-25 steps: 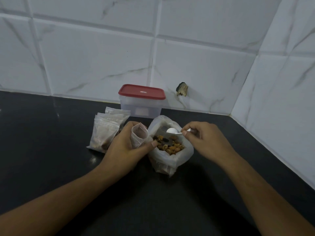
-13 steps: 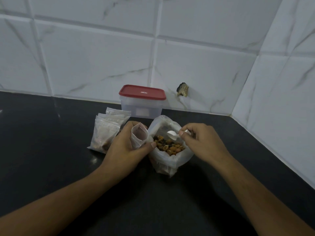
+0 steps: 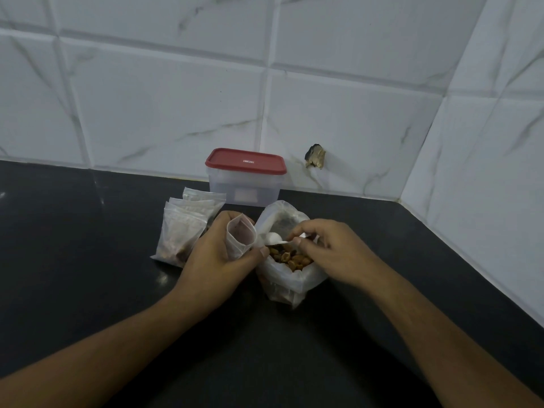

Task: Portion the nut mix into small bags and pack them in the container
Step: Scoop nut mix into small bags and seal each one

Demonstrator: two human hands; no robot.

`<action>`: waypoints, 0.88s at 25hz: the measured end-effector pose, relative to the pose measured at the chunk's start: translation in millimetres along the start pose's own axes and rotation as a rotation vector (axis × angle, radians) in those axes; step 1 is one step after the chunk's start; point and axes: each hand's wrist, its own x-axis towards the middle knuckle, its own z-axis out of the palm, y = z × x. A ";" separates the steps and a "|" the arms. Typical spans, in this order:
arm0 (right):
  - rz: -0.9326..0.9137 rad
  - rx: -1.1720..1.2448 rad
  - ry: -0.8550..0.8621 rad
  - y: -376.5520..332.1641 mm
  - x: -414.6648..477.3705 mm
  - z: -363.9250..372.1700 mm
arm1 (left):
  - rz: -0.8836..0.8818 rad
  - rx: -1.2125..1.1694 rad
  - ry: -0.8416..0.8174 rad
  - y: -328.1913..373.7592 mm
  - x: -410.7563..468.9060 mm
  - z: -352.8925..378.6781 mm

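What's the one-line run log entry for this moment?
left hand: holds small bag open | right hand: holds white spoon in nut mix bag | container: lidded

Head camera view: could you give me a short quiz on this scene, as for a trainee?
1. True or false: the red plastic lid sits on the clear rectangular plastic container.
2. What does the right hand hold? A) small white plastic spoon B) metal fork C) scissors
3. Fill in: the left hand holds a small clear plastic bag open beside the large clear plastic bag of ____.
Key: 1 true; 2 A; 3 nut mix.
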 end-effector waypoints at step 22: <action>0.514 0.749 -0.014 1.9 -4.6 -8.9 | -0.010 -0.015 -0.029 1.9 -0.1 -0.6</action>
